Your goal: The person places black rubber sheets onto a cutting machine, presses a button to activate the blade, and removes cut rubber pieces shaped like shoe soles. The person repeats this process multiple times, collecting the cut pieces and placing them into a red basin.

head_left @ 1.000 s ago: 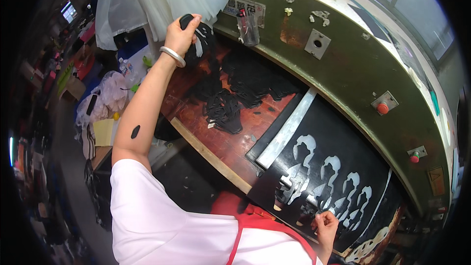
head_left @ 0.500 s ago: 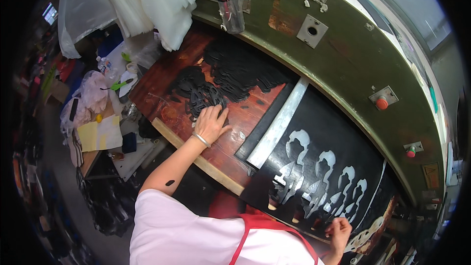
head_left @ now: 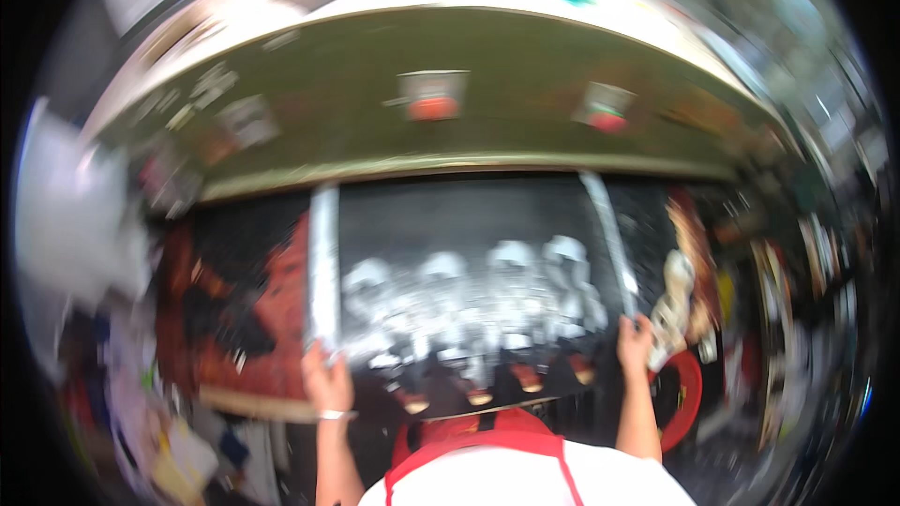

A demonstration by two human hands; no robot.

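Note:
Motion blurs the view. My left hand (head_left: 327, 380), with a bangle at its wrist, is closed at the near end of a pale metal bar (head_left: 323, 258). At the near end of a second pale bar (head_left: 609, 234), my right hand (head_left: 636, 345) has its fingers curled against it. Between the two bars lies a black sheet (head_left: 450, 211) with several pale, curved, hook-like shapes (head_left: 511, 258) in a row. Small notches show along its near edge. How tightly each hand grips is smeared.
A dark heap of black cut pieces (head_left: 220, 314) lies on the red-brown board (head_left: 286, 295) at left. Beyond stands a green machine beam (head_left: 347, 108) with a red button (head_left: 433, 105). Pale cut scrap (head_left: 673, 305) hangs at right, near a red ring (head_left: 687, 394).
My view has swung right and levelled. My left hand has left the black pieces for the left bar; my right hand has come to the right bar.

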